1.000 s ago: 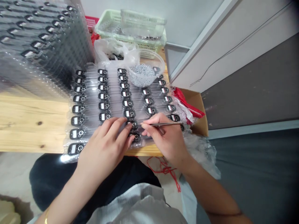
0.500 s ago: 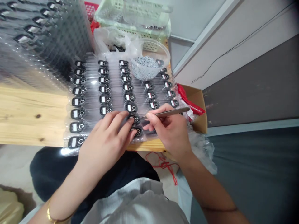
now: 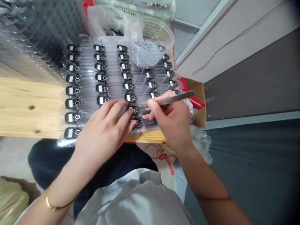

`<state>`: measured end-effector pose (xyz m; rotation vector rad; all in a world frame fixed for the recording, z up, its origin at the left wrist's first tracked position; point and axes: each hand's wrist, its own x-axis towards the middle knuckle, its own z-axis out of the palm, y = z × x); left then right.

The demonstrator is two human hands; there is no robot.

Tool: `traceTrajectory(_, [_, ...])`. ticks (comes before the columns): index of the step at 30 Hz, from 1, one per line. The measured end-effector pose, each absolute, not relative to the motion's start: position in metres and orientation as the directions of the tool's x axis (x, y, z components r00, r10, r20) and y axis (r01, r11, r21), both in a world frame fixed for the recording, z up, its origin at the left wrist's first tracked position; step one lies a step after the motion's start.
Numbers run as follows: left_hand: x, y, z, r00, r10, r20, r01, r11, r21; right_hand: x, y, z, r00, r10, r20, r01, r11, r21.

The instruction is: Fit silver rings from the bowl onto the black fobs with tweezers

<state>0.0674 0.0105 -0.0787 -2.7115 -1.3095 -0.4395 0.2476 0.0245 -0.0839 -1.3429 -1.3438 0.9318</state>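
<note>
Rows of small black oval devices [image 3: 130, 97], each with a white rectangle and a ringed round part, sit in a clear plastic tray [image 3: 114, 81]. My left hand [image 3: 105, 128] lies palm down over the tray's near middle, its fingers curved and apart. Its index fingertip and thumb touch two neighbouring devices in the third column, partly covering them. In my right hand [image 3: 172, 117], metal tweezers [image 3: 175, 98] are pinched between thumb and fingers, with their tip at the device [image 3: 136, 110] beside my left index finger. Whether the tip grips anything is too small to tell.
A clear round tub [image 3: 150, 54] of small greyish-white beads stands on the tray's far right. Behind it are a pale green basket [image 3: 154, 29] and a plastic bag [image 3: 105, 18]. Stacked trays [image 3: 47, 31] rise at left; a cardboard box [image 3: 200, 93] stands at right.
The whole view has shifted, so tray and tub appear higher and slightly left. Both hands keep nearly the same place over the tray; the tweezers' tip stays by the same device.
</note>
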Motion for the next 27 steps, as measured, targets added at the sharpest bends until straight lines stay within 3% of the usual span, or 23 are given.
traceTrajectory(27, [0.0676, 0.0106, -0.0782, 0.582, 0.754, 0.305, 0.782, -0.622, 0.043, 0.2475, 0.0238, -0.0817, 0.071, 0.988, 0.137, 0.19, 0.121, -0.974])
